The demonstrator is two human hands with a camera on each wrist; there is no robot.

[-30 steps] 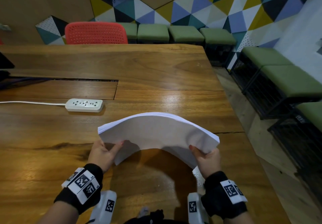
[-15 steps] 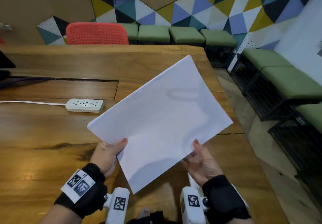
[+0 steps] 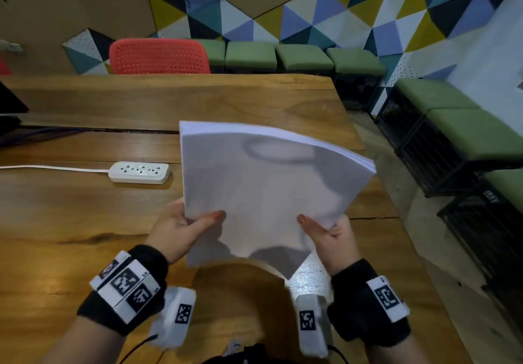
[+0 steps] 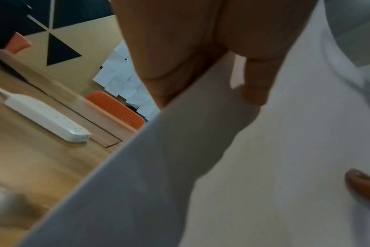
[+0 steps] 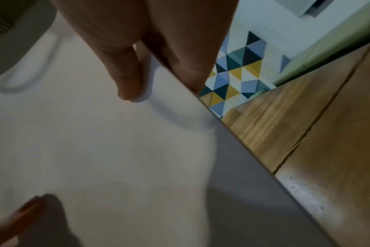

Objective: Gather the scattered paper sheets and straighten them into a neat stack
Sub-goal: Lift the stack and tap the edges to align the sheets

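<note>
A thick stack of white paper sheets (image 3: pixel 263 188) is held up off the wooden table (image 3: pixel 85 222), tilted toward me and bowed, its top edge fanned slightly at the right. My left hand (image 3: pixel 184 225) grips the stack's lower left side, thumb on the front face and fingers behind. My right hand (image 3: pixel 325 230) grips the lower right side the same way. In the left wrist view the paper stack (image 4: pixel 243 167) fills the frame with my left thumb (image 4: pixel 256 80) lying on it. In the right wrist view my right thumb (image 5: pixel 125 73) presses the paper stack (image 5: pixel 95 142).
A white power strip (image 3: pixel 139 172) with its cord lies on the table to the left of the stack. A red chair (image 3: pixel 160 56) and green stools (image 3: pixel 305 58) stand behind the table. The table's right edge drops to green benches (image 3: pixel 467 137).
The stack went from arched low over the table to a flat raised face, then turned so its left side stands upright and the sheets bow again. Both hands kept their grip.
</note>
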